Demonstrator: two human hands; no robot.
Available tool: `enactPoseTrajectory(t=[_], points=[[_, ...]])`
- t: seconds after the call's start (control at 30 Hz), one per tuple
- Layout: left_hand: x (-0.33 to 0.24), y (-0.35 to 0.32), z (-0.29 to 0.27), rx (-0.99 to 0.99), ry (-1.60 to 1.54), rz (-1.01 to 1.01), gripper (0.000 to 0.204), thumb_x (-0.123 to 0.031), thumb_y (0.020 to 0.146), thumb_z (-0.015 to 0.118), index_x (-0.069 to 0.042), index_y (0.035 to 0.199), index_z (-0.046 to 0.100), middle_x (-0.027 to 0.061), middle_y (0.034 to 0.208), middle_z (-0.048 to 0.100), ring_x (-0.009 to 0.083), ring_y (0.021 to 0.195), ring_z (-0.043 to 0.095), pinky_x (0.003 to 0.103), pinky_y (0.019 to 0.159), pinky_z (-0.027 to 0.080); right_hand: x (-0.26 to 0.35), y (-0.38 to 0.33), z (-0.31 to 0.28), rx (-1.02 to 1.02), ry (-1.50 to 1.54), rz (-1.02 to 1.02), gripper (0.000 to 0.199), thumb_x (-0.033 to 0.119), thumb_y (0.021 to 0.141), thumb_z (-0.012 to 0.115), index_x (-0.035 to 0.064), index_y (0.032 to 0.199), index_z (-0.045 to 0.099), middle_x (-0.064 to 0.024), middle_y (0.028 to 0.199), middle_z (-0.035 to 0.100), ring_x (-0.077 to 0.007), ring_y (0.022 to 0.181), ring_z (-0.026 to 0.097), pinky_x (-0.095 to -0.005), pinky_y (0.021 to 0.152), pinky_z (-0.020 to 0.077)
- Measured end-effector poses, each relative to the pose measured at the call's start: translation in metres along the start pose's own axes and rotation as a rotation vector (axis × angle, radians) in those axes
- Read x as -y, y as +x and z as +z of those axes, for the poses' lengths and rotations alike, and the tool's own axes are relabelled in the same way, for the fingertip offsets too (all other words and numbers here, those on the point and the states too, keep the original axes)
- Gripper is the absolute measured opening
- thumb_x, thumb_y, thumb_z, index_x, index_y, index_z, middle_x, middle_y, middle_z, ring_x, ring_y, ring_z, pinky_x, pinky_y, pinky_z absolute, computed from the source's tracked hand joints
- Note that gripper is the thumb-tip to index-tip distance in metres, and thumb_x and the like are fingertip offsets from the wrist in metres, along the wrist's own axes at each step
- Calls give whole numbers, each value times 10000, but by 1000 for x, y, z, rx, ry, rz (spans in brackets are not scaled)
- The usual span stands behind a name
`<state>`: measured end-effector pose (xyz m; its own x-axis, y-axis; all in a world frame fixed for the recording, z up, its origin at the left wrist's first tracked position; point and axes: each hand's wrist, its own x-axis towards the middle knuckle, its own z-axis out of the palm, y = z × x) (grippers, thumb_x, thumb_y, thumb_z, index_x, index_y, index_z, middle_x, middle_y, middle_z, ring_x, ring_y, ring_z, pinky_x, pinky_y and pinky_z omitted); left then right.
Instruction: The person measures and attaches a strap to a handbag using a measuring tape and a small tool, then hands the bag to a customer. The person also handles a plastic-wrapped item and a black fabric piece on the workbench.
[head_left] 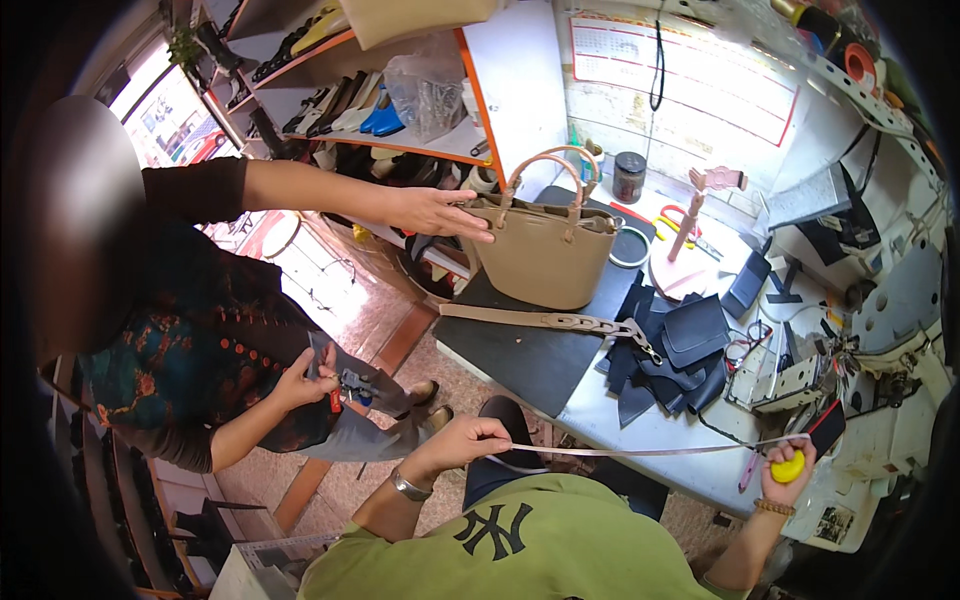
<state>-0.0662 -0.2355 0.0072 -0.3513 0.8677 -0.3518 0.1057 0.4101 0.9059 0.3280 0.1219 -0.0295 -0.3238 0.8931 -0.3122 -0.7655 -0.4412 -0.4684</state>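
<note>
From my remote seat, I see the wearer's left hand [468, 441] pinching the free end of a pale tape [640, 453] between closed thumb and fingers, while the right hand [789, 491] curls around a yellow tape measure [786, 467] at the far end. The tape spans the gap between both hands with a slight sag, along the near edge of a white workbench [590, 408].

Beyond it, a taupe handbag [538, 258] stands upright on a black mat [510, 365], its handles raised. A matching strap [495, 316] lies in front, its chain section reaching onto a heap of dark leather pieces [690, 345].

At left, a co-worker [215, 345] in a patterned top rests one hand [435, 213] against the bag's upper side; the other holds small items I cannot make out. Scissors [668, 220] and a lidded jar [629, 178] sit toward the wall, under a calendar [680, 75]; shoes [340, 105] fill shelves behind.
</note>
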Motion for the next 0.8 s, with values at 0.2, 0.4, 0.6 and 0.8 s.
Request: enactPoseTrajectory(t=[0.2,0.4,0.6,0.8], points=[[27,-8,-33,-262,217,61,157,-192,819,666,-36,832,652,69,664,616,146,606,576,268,595,447,70,12,-57,-57,16,-270,157,181,893,531,66,786,527,-13,732,534,-113,574,469,-240,493,385],[42,-8,-51,-533,493,26,133,-138,791,690,-13,808,647,56,680,597,136,612,569,276,593,445,95,8,-86,-101,-21,-378,181,202,908,514,71,784,519,-11,727,534,-122,573,482,-243,504,393],[31,9,-23,-374,183,116,159,-206,842,646,-47,857,657,57,700,614,103,634,550,271,592,448,16,-14,-15,-249,-441,-350,166,228,907,517,113,789,511,8,698,517,-69,511,454,-186,425,365],[-20,43,63,130,174,303,189,-204,880,624,-27,943,642,109,832,656,160,748,632,282,696,478,-105,-60,78,276,-843,-41,151,75,820,518,47,967,496,-96,831,580,-67,467,464,-184,406,385]])
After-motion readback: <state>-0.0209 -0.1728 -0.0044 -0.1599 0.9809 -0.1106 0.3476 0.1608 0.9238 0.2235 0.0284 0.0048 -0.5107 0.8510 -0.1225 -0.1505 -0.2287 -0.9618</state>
